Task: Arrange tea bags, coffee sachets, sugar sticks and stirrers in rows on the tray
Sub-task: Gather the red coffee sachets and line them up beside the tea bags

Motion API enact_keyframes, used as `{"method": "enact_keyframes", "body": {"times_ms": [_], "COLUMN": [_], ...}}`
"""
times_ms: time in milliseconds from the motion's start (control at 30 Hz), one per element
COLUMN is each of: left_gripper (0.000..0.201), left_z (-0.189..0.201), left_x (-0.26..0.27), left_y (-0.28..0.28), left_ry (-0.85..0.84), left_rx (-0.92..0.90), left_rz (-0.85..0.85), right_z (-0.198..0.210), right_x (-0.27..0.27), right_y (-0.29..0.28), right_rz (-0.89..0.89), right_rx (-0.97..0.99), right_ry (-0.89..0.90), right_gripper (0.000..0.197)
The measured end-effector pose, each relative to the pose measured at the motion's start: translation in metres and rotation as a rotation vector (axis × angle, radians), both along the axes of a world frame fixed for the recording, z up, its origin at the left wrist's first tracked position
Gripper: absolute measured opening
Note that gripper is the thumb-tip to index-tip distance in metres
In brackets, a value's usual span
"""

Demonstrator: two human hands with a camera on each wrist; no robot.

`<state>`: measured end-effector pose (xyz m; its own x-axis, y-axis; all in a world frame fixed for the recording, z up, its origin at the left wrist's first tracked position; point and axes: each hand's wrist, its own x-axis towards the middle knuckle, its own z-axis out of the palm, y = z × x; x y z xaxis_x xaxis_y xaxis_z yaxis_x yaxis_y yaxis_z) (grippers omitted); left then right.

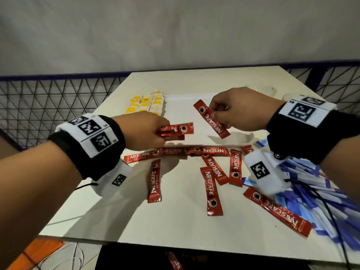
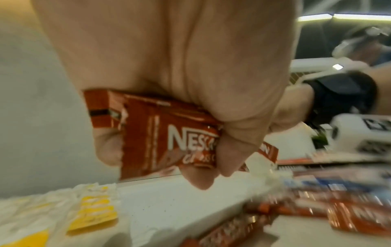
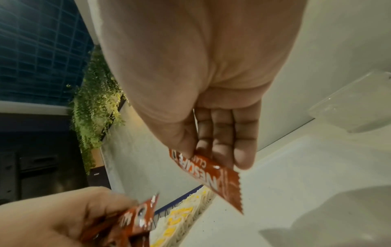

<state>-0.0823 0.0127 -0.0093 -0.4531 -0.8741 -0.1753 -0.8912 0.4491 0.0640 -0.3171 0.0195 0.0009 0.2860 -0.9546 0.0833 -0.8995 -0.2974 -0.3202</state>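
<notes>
Red coffee sachet (image 1: 211, 119) pinched in R hand (image 1: 238, 110) grip; L hand (image 1: 144, 130) grip clutches sachet bunch (image 1: 175, 130) over tray (image 1: 179, 106).

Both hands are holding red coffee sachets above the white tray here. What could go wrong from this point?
1. The left hand grips a bunch of sachets at once; one may slip out as they are laid down.
2. The tea bags sit at the tray's left end, so a careless placement might nudge their rows.
3. Loose sachets overlap on the table, and one seems to lie below its near edge.
</notes>
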Motion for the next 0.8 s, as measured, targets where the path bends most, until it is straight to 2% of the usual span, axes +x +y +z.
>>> {"method": "enact_keyframes", "body": {"times_ms": [33, 100, 200, 267, 300, 400, 500, 600, 667, 733, 800], "left_gripper": [0.008, 0.006, 0.006, 0.01, 0.011, 0.013, 0.012, 0.012, 0.01, 0.012, 0.01], "left_z": [0.001, 0.002, 0.003, 0.002, 0.002, -0.001, -0.001, 0.004, 0.01, 0.016, 0.021], "left_x": [0.002, 0.002, -0.008, -0.021, -0.029, -0.047, -0.053, -0.049, -0.041, -0.03, -0.016], "left_y": [-0.001, -0.002, 0.0, 0.002, 0.004, 0.007, 0.009, 0.01, 0.011, 0.008, 0.005], "left_ry": [0.123, 0.491, 1.031, 1.254, 1.297, 1.271, 1.208, 1.1, 0.966, 0.775, 0.561], "left_rx": [0.056, 0.211, 0.347, 0.394, 0.389, 0.289, 0.162, 0.148, 0.107, 0.034, -0.027], "left_rz": [0.061, 0.202, 0.313, 0.342, 0.338, 0.238, 0.183, 0.146, 0.16, 0.191, 0.224], "right_z": [0.0, 0.001, 0.002, 0.004, 0.006, 0.011, 0.012, 0.012, 0.012, 0.014, 0.011], "right_x": [0.0, 0.001, 0.006, 0.012, 0.015, 0.02, 0.02, 0.02, 0.021, 0.02, 0.019], "right_y": [-0.001, -0.002, -0.004, -0.003, -0.002, 0.002, 0.004, 0.006, 0.009, 0.011, 0.01], "right_rz": [-0.01, -0.023, -0.03, -0.017, -0.004, 0.035, 0.044, 0.072, 0.082, 0.06, 0.05], "right_rx": [-0.003, 0.004, 0.09, 0.16, 0.175, 0.197, 0.191, 0.177, 0.21, 0.256, 0.21], "right_ry": [-0.026, -0.105, -0.373, -0.569, -0.626, -0.74, -0.773, -0.772, -0.753, -0.649, -0.309], "right_gripper": [0.015, 0.012, 0.009, 0.006, 0.005, 0.003, 0.003, 0.008, 0.011, 0.011, 0.011]}}
